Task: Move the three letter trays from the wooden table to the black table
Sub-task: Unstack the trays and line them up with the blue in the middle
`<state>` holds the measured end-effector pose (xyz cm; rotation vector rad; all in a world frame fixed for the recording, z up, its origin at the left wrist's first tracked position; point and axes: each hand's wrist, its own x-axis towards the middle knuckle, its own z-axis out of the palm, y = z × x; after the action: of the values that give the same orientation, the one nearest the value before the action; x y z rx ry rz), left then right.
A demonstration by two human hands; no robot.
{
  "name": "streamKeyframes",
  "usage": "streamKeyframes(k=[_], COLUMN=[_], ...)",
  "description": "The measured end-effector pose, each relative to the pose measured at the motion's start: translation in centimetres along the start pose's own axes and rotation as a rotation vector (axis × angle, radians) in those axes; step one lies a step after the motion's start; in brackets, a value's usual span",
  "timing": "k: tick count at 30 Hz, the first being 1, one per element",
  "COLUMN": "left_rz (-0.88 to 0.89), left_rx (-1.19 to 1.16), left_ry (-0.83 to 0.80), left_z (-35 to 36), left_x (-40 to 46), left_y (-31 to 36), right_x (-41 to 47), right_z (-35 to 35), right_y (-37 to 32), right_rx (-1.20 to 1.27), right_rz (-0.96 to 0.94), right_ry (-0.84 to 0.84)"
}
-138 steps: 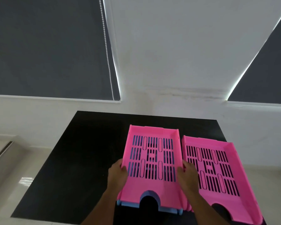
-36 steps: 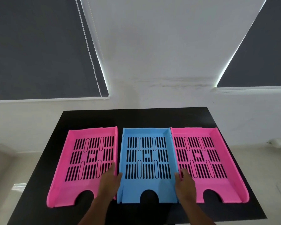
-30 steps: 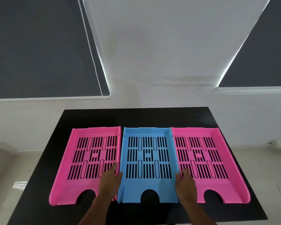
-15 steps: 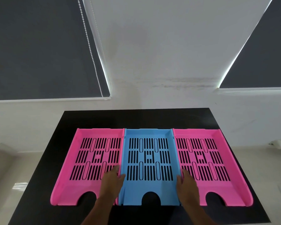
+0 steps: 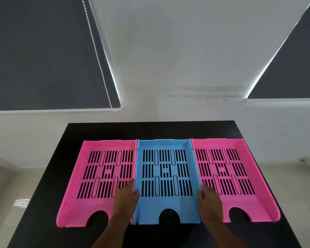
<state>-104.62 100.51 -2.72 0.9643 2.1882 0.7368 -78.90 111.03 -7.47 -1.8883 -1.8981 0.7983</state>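
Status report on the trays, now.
Left hand and right hand grip the blue tray by its sides. It sits between both pink trays on the black table. Nothing in the way.

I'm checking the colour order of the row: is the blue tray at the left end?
No, the blue tray sits in the middle, with a pink tray on its left and another pink tray on its right.

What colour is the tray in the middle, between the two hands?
Light blue, with black-looking slots; the head view shows the middle tray clearly.
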Motion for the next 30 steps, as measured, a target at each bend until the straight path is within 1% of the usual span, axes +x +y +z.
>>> streamKeyframes(k=[10, 16, 25, 30], left_rz=[-0.053, -0.055, -0.034, -0.034], left_rx=[-0.073, -0.089, -0.057, -0.047], left_ry=[0.019, 0.042, 0.069, 0.095], left_z=[-1.0, -0.9, -0.9, -0.5], left_x=[6.9, 10.1, 12.5, 12.1], left_y=[2.8, 2.6, 3.7, 3.5], right_x=[7.0, 10.1, 12.4, 12.1], right_z=[1.3, 2.0, 2.2, 2.0], right_y=[-2.9, -4.0, -5.3, -5.5], right_rx=[0.003, -0.027, -0.043, -0.024], right_rz=[-0.012, 0.0, -0.02, 0.008], right_ry=[-0.015, -0.024, -0.047, -0.072])
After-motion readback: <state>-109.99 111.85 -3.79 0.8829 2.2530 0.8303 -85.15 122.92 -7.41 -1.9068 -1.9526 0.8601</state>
